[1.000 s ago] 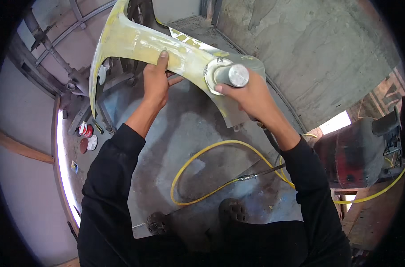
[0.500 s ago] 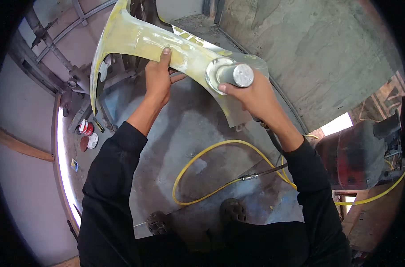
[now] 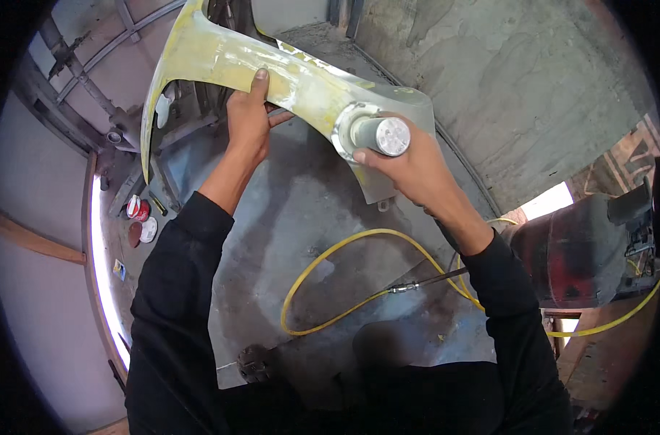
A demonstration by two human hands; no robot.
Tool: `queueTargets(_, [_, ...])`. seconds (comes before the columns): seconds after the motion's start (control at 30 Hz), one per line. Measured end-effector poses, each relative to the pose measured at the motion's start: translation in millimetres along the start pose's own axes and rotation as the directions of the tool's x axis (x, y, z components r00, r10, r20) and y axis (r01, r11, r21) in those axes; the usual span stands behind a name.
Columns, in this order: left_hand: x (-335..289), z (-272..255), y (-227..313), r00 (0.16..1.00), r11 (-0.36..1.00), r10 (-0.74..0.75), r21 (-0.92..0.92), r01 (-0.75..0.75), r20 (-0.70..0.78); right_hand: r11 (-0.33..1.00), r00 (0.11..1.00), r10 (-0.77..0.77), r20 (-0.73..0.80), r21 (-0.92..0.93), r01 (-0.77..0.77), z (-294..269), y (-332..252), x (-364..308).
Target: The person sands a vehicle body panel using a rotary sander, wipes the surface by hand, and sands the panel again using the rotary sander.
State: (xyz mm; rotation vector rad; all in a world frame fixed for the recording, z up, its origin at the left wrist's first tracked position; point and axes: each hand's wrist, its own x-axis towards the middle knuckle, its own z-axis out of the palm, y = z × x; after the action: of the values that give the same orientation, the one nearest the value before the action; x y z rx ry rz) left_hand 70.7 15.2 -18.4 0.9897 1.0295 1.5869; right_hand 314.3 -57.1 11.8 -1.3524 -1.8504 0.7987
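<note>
A curved car fender (image 3: 221, 54), patched yellow, white and grey, spans the upper middle of the view. My left hand (image 3: 248, 123) grips its lower edge, thumb on the face and fingers underneath. Farther right on the panel, my right hand (image 3: 420, 159) is wrapped around an air sander (image 3: 392, 136) with a round grey top. The sander's pale disc pad lies against the fender near its right end; its underside is hidden. From below my right wrist a dark hose leads to a metal coupling (image 3: 404, 288) on a yellow air hose (image 3: 330, 253).
The yellow hose loops over the grey floor (image 3: 264, 290) before my shoes. A dark red-and-black tank (image 3: 569, 254) stands at right. On the left floor are a red-and-white can (image 3: 137, 208) and a white lid (image 3: 148, 230). A large grey panel (image 3: 504, 94) stands upper right.
The fender has shifted slightly left, with my left hand still gripping it. My right hand and the sander have moved a little down and left.
</note>
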Motion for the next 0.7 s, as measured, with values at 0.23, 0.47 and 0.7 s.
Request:
queueTargets(0.23, [-3.8, 9.6, -1.6, 1.0, 1.0, 0.005, -0.021, -0.005, -0.008, 0.995, 0.995, -0.095, -0.016, 0.005, 0.095, 3.3, -10.4, 21.0])
queueTargets(0.47, [2.6, -3.5, -0.2, 0.999, 0.999, 0.032, -0.011, -0.033, -0.021, 1.0, 1.0, 0.022, 0.015, 0.005, -0.022, 3.3, -4.8, -1.2])
queueTargets(0.7, [-6.6, 5.0, -4.6, 1.0, 1.0, -0.016, 0.008, 0.016, -0.002, 0.998, 0.998, -0.065, 0.025, 0.016, 0.065, 6.9, -12.6, 22.7])
